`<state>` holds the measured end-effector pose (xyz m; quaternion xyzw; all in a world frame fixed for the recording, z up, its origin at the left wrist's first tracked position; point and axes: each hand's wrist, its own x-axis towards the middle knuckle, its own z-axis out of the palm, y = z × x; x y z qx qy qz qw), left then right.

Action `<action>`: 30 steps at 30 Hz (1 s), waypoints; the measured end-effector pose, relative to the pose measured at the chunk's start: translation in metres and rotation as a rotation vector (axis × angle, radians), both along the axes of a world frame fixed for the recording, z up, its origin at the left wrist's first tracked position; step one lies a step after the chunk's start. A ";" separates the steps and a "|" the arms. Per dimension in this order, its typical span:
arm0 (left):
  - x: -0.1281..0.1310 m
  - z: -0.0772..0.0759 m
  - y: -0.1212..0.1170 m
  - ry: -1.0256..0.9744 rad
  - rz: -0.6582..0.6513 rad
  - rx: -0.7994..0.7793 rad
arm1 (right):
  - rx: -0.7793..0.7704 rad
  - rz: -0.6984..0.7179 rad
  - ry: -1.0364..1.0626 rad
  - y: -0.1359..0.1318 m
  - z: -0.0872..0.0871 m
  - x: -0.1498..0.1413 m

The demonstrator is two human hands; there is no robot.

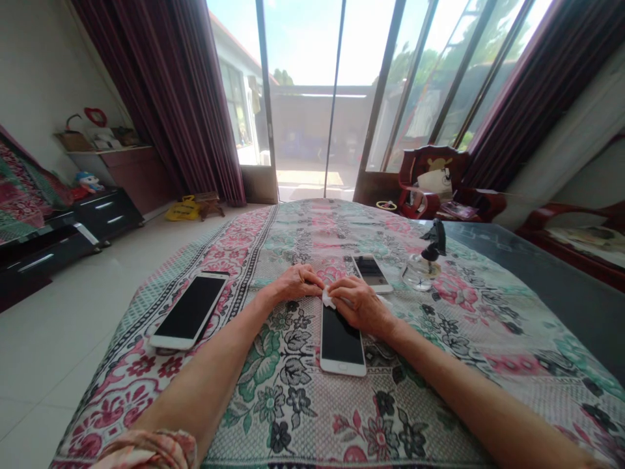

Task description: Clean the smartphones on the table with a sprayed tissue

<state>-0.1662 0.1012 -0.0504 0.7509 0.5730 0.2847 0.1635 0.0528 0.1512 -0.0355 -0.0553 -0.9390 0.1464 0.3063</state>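
Note:
A white phone [342, 342] with a dark screen lies face up on the floral tablecloth [293, 404] in front of me. My right hand [364, 303] rests over its top end, fingers closed on a small white wipe [327, 298]. My left hand [295, 283] is curled just left of it, fingertips meeting the same wipe. A second white phone [189, 311] lies to the left. A third phone [372, 272] lies just beyond my right hand.
A small clear spray bottle [424, 268] with a black top stands right of the third phone. Bare dark tabletop [537, 273] shows on the right. Red wooden chairs [434, 179] stand beyond, before glass doors and dark red curtains. A black cabinet [73, 228] is left.

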 end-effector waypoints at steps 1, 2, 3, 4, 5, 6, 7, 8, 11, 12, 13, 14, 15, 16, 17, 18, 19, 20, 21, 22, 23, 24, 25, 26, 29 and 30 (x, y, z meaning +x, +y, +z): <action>0.000 0.000 0.000 0.001 0.002 -0.001 | -0.002 0.020 -0.008 -0.005 0.001 0.002; 0.000 0.001 -0.001 0.004 0.004 -0.006 | -0.007 0.044 -0.020 -0.011 0.002 0.005; 0.000 0.002 -0.001 0.009 0.006 -0.012 | -0.013 0.069 -0.032 -0.018 0.002 0.007; 0.000 0.003 -0.001 0.014 0.007 -0.017 | -0.019 0.094 -0.044 -0.025 0.003 0.010; 0.000 0.003 -0.002 0.018 0.005 -0.021 | -0.026 0.118 -0.055 -0.033 0.003 0.012; 0.000 0.004 -0.002 0.021 0.003 -0.023 | -0.033 0.144 -0.068 -0.039 0.003 0.013; 0.000 0.004 -0.002 0.022 0.001 -0.025 | -0.041 0.171 -0.080 -0.045 0.003 0.015; 0.000 0.004 -0.002 0.021 0.001 -0.026 | -0.048 0.201 -0.092 -0.050 0.002 0.015; 0.000 0.002 -0.002 0.015 0.011 -0.027 | -0.070 0.288 -0.118 -0.059 0.002 0.016; 0.000 0.002 -0.001 0.011 0.015 -0.025 | -0.074 0.302 -0.115 -0.059 0.002 0.015; 0.000 0.001 -0.001 0.008 0.018 -0.022 | -0.075 0.303 -0.108 -0.059 0.002 0.014; 0.000 0.000 -0.001 0.006 0.021 -0.018 | -0.072 0.293 -0.096 -0.057 0.002 0.013; 0.000 0.000 -0.001 0.006 0.022 -0.014 | -0.067 0.269 -0.079 -0.054 0.002 0.011; 0.000 -0.001 -0.001 0.007 0.021 -0.011 | -0.060 0.238 -0.060 -0.051 0.002 0.009; 0.000 -0.001 -0.001 0.009 0.020 -0.009 | -0.052 0.205 -0.042 -0.046 0.002 0.007; 0.000 -0.001 -0.001 0.010 0.018 -0.005 | -0.043 0.171 -0.027 -0.042 0.001 0.005; 0.000 -0.001 -0.001 0.009 0.016 -0.003 | -0.033 0.140 -0.017 -0.037 0.000 0.002; 0.000 -0.001 -0.001 0.006 0.013 -0.002 | -0.024 0.113 -0.008 -0.032 -0.001 0.001; 0.000 -0.001 -0.001 0.004 0.011 -0.002 | -0.016 0.090 -0.006 -0.027 -0.001 -0.001; 0.000 -0.001 -0.001 0.002 0.010 -0.001 | -0.010 0.070 -0.004 -0.022 -0.002 -0.002; 0.000 -0.001 -0.001 0.002 0.009 -0.001 | -0.009 0.051 -0.002 -0.018 -0.002 -0.003; 0.000 0.000 0.000 0.004 0.009 -0.001 | -0.011 0.034 -0.003 -0.015 -0.002 -0.003; 0.000 0.000 0.000 0.006 0.010 -0.001 | -0.014 0.017 -0.004 -0.011 -0.002 -0.003; 0.000 0.000 0.000 0.009 0.010 -0.002 | -0.017 -0.002 -0.005 -0.008 -0.001 -0.003; -0.001 0.000 0.000 0.008 0.011 -0.009 | -0.006 -0.037 -0.011 -0.002 0.001 -0.002; -0.001 0.000 0.000 0.004 0.012 -0.009 | 0.001 -0.039 -0.010 -0.001 0.002 -0.002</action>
